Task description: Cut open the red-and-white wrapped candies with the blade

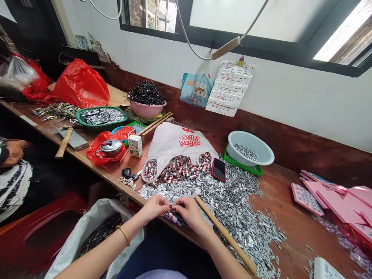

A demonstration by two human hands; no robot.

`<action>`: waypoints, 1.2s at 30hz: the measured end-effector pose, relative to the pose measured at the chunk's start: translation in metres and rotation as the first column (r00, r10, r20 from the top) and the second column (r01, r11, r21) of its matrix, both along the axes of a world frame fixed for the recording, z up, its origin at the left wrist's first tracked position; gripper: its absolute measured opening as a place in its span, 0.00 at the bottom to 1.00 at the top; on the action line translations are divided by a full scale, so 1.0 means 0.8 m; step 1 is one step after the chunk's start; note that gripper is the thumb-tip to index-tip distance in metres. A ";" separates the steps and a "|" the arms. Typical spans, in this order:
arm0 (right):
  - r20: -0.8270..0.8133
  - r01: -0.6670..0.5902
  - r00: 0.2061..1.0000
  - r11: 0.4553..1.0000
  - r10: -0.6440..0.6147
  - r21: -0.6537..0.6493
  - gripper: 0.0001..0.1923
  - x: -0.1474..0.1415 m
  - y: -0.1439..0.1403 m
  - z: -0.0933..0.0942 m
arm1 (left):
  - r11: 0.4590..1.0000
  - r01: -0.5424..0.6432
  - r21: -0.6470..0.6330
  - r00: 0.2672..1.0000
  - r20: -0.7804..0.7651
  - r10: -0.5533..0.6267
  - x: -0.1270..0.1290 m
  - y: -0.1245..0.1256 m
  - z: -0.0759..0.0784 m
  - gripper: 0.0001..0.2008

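Both my hands are right together at the near edge of the workbench, left hand and right hand, fingers pinched in on a small silver-and-red piece between them. It is tiny, striped in red and metal, and most of it sits under my fingertips, so I cannot tell its exact shape or how each hand grips it. A gold bangle rides my left wrist. Just beyond my knuckles spreads a big heap of small silver metal bits, running right across the wood. A long wooden stick lies slanted through the heap, its upper end just beside my right hand. Behind the heap, a white plastic bag spills red-and-silver pieces like the one I am holding, and a dark phone lies on the bits beside it. A pale basin stands on a green tray further back, with silver bits in it. To my right, pink trays are cut off by the edge. Below the bench at my left, an open white sack holds dark contents I cannot make out.
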State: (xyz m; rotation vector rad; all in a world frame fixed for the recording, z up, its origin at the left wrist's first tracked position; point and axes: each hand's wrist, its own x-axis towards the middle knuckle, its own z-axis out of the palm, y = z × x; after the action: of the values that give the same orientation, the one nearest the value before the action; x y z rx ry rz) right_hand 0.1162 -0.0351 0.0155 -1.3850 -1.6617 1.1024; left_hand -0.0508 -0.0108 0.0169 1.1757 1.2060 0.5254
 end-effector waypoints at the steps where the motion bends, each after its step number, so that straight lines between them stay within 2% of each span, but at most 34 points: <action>1: 0.027 0.011 1.000 0.999 -0.012 0.042 0.06 -0.001 -0.002 -0.002 | 1.000 0.000 -0.001 1.000 0.001 0.000 0.000 0.000 0.000 0.12; 5: 0.104 0.090 0.988 0.966 -0.118 0.240 0.05 -0.008 -0.014 -0.009 | 1.000 0.007 -0.001 1.000 0.004 -0.007 0.000 -0.001 0.001 0.11; 8: 0.162 0.126 0.970 0.945 -0.182 0.302 0.04 -0.013 -0.022 -0.012 | 1.000 0.017 0.002 1.000 0.002 -0.017 0.000 -0.001 0.003 0.11; 14: 0.202 0.123 0.960 0.938 -0.196 0.324 0.06 -0.016 -0.030 -0.012 | 1.000 0.023 0.015 1.000 -0.007 -0.022 0.001 -0.002 0.003 0.10; 19: 0.311 0.120 0.929 0.958 -0.201 0.262 0.07 -0.016 -0.022 -0.004 | 0.998 0.056 0.024 0.998 -0.021 -0.056 -0.002 -0.001 0.005 0.11; 22: 0.390 0.082 0.903 0.964 -0.180 0.254 0.07 -0.019 -0.014 0.004 | 0.996 0.086 0.026 0.996 -0.036 -0.085 -0.003 0.001 0.006 0.13; 25: 0.431 0.011 0.889 0.948 -0.154 0.317 0.07 -0.017 -0.015 0.015 | 0.994 0.091 0.055 0.993 -0.077 -0.087 -0.001 0.003 0.001 0.15; 28: 0.432 0.007 0.882 0.924 -0.186 0.383 0.05 0.014 -0.032 0.025 | 0.989 0.087 0.117 0.988 -0.134 -0.071 0.000 0.004 -0.007 0.14; 30: 0.463 0.078 0.838 0.903 -0.289 0.422 0.11 0.053 -0.050 0.024 | 0.982 0.087 0.168 0.983 -0.173 -0.058 0.000 0.004 -0.011 0.12; 32: 0.634 0.112 0.675 0.901 -0.378 0.419 0.12 0.097 -0.070 0.016 | 0.973 0.094 0.209 0.977 -0.207 -0.050 -0.001 0.003 -0.014 0.10; 33: 0.695 0.105 0.633 0.927 -0.342 0.361 0.13 0.117 -0.078 0.011 | 0.970 0.099 0.222 0.974 -0.220 -0.049 -0.002 0.003 -0.015 0.10; 34: 0.724 0.093 0.625 0.948 -0.292 0.303 0.12 0.133 -0.086 0.007 | 0.967 0.106 0.231 0.972 -0.231 -0.051 -0.002 0.003 -0.016 0.10; 36: 0.724 0.052 0.653 0.967 -0.223 0.251 0.13 0.150 -0.097 0.005 | 0.962 0.119 0.246 0.967 -0.249 -0.056 -0.002 0.003 -0.015 0.10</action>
State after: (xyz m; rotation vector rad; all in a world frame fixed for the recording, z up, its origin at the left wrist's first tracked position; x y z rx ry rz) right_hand 0.2364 -0.1126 0.0197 -1.9326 -2.0964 0.2066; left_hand -0.0528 -0.0083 0.0046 1.5456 1.3105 0.4941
